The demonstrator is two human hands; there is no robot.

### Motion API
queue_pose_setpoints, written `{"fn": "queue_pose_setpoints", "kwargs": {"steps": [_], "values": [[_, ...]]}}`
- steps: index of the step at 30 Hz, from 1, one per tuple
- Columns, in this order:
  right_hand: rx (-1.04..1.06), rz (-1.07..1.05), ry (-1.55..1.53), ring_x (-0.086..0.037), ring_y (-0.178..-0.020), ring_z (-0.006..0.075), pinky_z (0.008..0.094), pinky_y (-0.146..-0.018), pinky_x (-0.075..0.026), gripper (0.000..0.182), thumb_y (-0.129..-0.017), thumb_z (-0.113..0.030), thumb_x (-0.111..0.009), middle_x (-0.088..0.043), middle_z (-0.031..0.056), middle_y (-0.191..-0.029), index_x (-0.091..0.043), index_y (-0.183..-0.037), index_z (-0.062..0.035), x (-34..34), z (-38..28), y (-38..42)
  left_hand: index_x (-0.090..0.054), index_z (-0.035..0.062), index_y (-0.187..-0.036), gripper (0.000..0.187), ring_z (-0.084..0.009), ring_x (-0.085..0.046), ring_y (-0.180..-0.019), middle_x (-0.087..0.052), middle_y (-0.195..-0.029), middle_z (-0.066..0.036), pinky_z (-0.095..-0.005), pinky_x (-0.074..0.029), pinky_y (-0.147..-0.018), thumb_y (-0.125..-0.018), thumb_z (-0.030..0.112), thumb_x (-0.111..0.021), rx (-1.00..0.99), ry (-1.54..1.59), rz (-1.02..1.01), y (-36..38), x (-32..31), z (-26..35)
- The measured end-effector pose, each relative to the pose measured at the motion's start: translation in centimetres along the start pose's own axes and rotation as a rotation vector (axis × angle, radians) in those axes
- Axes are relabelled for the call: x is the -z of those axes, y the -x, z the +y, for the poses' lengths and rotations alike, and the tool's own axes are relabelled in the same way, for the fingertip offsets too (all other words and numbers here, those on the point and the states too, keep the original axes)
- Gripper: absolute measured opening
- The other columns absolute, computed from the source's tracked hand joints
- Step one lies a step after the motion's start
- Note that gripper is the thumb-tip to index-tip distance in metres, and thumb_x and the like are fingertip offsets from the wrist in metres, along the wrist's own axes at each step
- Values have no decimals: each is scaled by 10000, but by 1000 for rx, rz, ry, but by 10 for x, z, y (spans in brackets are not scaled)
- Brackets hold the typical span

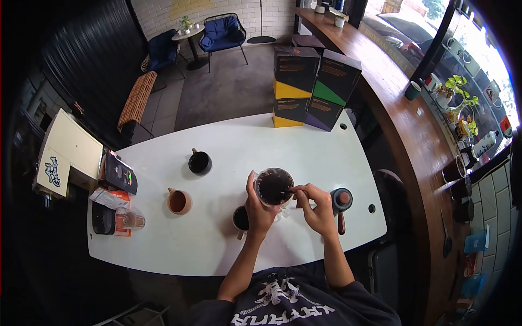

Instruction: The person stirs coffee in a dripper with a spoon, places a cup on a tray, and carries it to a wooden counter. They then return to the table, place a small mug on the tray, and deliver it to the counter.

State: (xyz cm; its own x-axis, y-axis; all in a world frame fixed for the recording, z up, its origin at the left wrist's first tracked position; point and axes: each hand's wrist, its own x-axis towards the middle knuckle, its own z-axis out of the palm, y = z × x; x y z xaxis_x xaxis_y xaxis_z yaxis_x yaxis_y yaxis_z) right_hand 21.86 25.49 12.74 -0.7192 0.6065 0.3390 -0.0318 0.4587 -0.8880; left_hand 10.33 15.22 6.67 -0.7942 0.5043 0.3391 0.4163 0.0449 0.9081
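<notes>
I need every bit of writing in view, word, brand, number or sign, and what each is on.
Cream cabinet: sideways script, seemingly "Gentleman"; ending unsure.
Dark shirt: large white letters, too distorted to read surely.
Window: backward lettering, too blurred.
Black boxes: small orange print, too small.
Dark packet: print too small.
Orange-and-white packet: print too blurred.
No number is readable.

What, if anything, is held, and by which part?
The left hand holds the clear vessel by its side; whether the right hand holds anything is unclear.
</notes>
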Motion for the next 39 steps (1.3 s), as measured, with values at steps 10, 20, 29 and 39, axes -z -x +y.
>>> {"fn": "queue_pose_setpoints", "kwargs": {"steps": [10, 20, 29, 39], "values": [[-23, 29, -46, -625, -621, 153, 274, -594, -474, 135, -917, 4, -581, -656, 110, -757, -691, -991, 29, 7, -4, -5, -191, 65, -1476, 1044, -292, -652, -1067, -613, -1188, -193, -397, -528, -915, -677, 48, -863, 7, 10, -34, 0, 2, -3], [-73, 55, -70, -687, -721, 140, 262, -623, -500, 146, -941, -43, -578, -706, 117, -800, -699, -977, 30, -1, 11, -4, -213, 60, -1463, 1001, -298, -645, -1082, -610, -1194, -192, -400, -523, -924, -691, 43, -850, -2, -20, -35, 0, 3, -3], [-73, 75, -84, -625, -738, 92, 215, -666, -491, 181, -973, -54, -550, -672, 69, -791, -682, -984, 70, 2, -5, -8, -225, 63, -1457, 1004, -306, -642, -1089, -608, -1202, -192, -407, -523, -933, -676, 44, -855, -19, -34, -37, 0, 3, -7], [-61, 103, -79, -595, -601, 84, 240, -551, -433, 138, -935, -51, -592, -663, 98, -691, -699, -963, 32, -9, 8, -5, -299, 26, -1435, 944, -367, -618, -1105, -579, -1240, -217, -430, -501, -933, -666, 56, -846, 4, 17, -24, 0, 3, -5]]}}
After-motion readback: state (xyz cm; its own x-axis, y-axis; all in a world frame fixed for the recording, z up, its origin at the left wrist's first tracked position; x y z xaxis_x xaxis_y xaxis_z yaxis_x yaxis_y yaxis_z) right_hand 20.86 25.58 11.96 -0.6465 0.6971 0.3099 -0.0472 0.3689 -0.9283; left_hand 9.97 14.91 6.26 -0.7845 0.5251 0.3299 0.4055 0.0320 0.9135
